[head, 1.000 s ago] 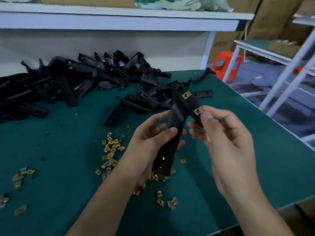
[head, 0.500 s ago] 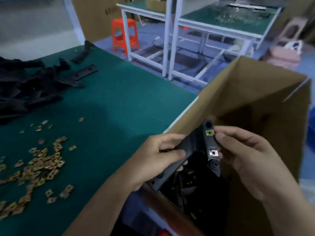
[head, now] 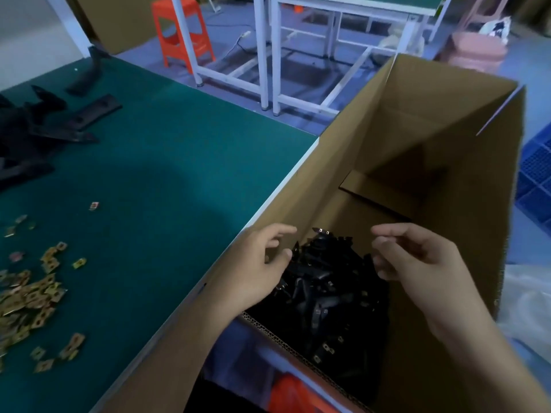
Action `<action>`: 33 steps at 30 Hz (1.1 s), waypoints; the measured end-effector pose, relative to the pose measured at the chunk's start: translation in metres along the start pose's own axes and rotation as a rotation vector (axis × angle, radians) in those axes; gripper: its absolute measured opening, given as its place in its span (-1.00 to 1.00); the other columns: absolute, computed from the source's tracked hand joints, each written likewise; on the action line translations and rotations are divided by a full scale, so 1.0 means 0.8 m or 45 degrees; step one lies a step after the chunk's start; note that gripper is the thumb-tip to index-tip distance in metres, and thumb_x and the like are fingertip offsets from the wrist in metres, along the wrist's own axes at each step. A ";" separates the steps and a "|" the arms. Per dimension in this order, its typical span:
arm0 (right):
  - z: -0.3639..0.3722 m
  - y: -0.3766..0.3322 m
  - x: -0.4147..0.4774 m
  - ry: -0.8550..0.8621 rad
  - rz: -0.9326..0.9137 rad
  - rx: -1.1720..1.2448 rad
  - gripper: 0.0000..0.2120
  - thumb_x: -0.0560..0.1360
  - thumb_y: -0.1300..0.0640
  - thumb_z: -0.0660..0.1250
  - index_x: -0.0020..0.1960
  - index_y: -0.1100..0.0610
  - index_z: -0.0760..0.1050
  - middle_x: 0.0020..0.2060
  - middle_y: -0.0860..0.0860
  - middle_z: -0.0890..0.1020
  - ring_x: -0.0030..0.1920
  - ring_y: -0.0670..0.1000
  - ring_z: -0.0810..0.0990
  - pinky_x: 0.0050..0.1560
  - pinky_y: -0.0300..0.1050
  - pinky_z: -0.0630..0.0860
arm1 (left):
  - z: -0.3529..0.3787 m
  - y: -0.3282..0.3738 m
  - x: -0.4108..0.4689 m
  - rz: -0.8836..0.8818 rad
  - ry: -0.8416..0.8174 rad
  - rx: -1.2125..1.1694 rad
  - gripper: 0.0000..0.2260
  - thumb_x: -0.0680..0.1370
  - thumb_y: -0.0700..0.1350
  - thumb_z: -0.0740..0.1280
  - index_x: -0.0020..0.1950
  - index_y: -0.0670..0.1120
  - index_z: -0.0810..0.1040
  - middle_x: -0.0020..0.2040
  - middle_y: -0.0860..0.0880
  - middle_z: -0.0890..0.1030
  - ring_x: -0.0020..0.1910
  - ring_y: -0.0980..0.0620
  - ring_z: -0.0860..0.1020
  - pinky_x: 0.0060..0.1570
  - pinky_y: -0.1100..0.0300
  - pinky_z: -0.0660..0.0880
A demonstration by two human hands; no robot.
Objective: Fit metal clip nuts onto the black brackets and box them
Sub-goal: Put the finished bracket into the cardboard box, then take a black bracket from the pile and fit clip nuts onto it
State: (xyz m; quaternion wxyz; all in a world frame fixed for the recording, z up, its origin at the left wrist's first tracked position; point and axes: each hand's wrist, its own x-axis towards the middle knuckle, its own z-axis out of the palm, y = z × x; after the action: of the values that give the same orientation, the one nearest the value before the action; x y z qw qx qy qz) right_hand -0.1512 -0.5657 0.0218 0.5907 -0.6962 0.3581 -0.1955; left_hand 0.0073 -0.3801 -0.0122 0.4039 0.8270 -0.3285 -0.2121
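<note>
left grip [head: 262, 263]: empty, fingers relaxed
right grip [head: 417, 263]: empty, fingers loosely curled
box [head: 447, 114]: black brackets [head: 328, 293] piled inside

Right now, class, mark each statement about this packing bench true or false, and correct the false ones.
1. The cardboard box holds a pile of black brackets. True.
2. The left hand and right hand each grip a bracket. False: both hold nothing, over the box opening.
3. Loose clip nuts lie on the green table. True.
4. The stool beyond the table is blue. False: it is orange.
</note>
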 end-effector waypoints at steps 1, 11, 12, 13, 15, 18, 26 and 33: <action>0.006 -0.003 0.001 -0.013 -0.017 0.014 -0.85 0.58 0.18 0.38 -0.03 -0.03 0.69 -0.22 -0.02 0.69 -0.24 -0.11 0.68 -0.28 -0.33 0.58 | -0.004 -0.001 -0.002 0.006 0.031 -0.069 -0.72 0.63 -0.09 0.34 0.29 0.21 0.57 0.25 0.20 0.58 0.21 0.38 0.51 0.02 0.58 0.37; 0.164 -0.042 0.021 -0.381 -0.330 0.002 -0.82 0.56 0.16 0.40 -0.03 -0.12 0.67 -0.27 -0.04 0.68 -0.28 -0.06 0.62 -0.17 -0.21 0.54 | -0.129 -0.043 -0.074 0.196 0.822 -0.073 -0.71 0.60 -0.24 0.36 0.09 0.18 0.62 0.07 0.18 0.65 0.00 0.10 0.64 -0.06 0.43 0.46; 0.190 -0.047 0.022 -0.438 -0.382 -0.014 -0.82 0.54 0.19 0.41 -0.03 -0.09 0.67 -0.27 -0.07 0.68 -0.28 -0.07 0.61 -0.16 -0.24 0.51 | -0.154 -0.060 -0.088 0.159 0.929 -0.050 -0.72 0.60 -0.22 0.36 0.09 0.20 0.61 0.06 0.16 0.66 -0.01 0.09 0.65 -0.08 0.42 0.47; 0.218 -0.053 0.023 -0.499 -0.444 -0.049 -0.82 0.53 0.22 0.41 -0.04 -0.07 0.66 -0.25 -0.10 0.69 -0.26 -0.08 0.62 -0.15 -0.28 0.50 | -0.179 -0.080 -0.104 0.110 1.044 -0.042 -0.73 0.61 -0.20 0.35 0.08 0.20 0.61 0.03 0.14 0.66 -0.04 0.09 0.65 -0.10 0.41 0.48; 0.276 -0.064 0.022 -0.627 -0.555 -0.142 -0.79 0.50 0.25 0.42 -0.03 -0.07 0.63 -0.21 -0.13 0.69 -0.20 -0.12 0.64 -0.10 -0.34 0.49 | -0.231 -0.124 -0.143 -0.013 1.285 0.021 -0.71 0.62 -0.24 0.36 0.07 0.20 0.61 0.00 0.12 0.66 -0.05 0.11 0.64 -0.12 0.41 0.49; 0.364 -0.081 0.015 -0.820 -0.652 -0.262 -0.75 0.51 0.19 0.44 0.07 -0.13 0.58 -0.13 -0.14 0.63 -0.11 -0.18 0.61 -0.02 -0.33 0.51 | -0.293 -0.189 -0.208 -0.263 1.654 0.131 -0.62 0.60 -0.32 0.33 0.01 0.21 0.59 -0.03 0.12 0.66 -0.03 0.08 0.62 -0.05 0.42 0.48; 0.570 -0.120 -0.010 -0.941 -1.101 -0.621 -0.55 0.58 0.09 0.38 0.44 -0.03 0.39 0.26 -0.07 0.38 0.31 -0.02 0.36 0.16 -0.28 0.36 | -0.335 -0.279 -0.271 -0.542 1.942 0.190 -0.73 0.58 -0.28 0.30 -0.07 0.11 0.60 -0.04 0.17 0.65 -0.01 0.14 0.60 0.03 0.37 0.47; 0.648 -0.134 0.006 -0.475 -1.203 -0.886 -0.49 0.49 0.20 0.41 0.41 -0.04 0.45 0.39 0.10 0.38 0.41 0.20 0.25 0.33 0.16 0.25 | -0.339 -0.288 -0.274 -0.575 2.044 0.153 -0.71 0.57 -0.28 0.31 -0.14 0.14 0.56 -0.12 0.15 0.61 -0.17 0.28 0.54 -0.24 0.53 0.37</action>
State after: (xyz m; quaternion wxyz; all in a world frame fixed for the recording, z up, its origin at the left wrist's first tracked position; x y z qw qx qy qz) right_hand 0.2409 -0.2107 0.0075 0.2309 -0.9541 -0.0556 -0.1826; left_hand 0.1082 0.0258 -0.0213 0.4183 0.7928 0.2219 0.3837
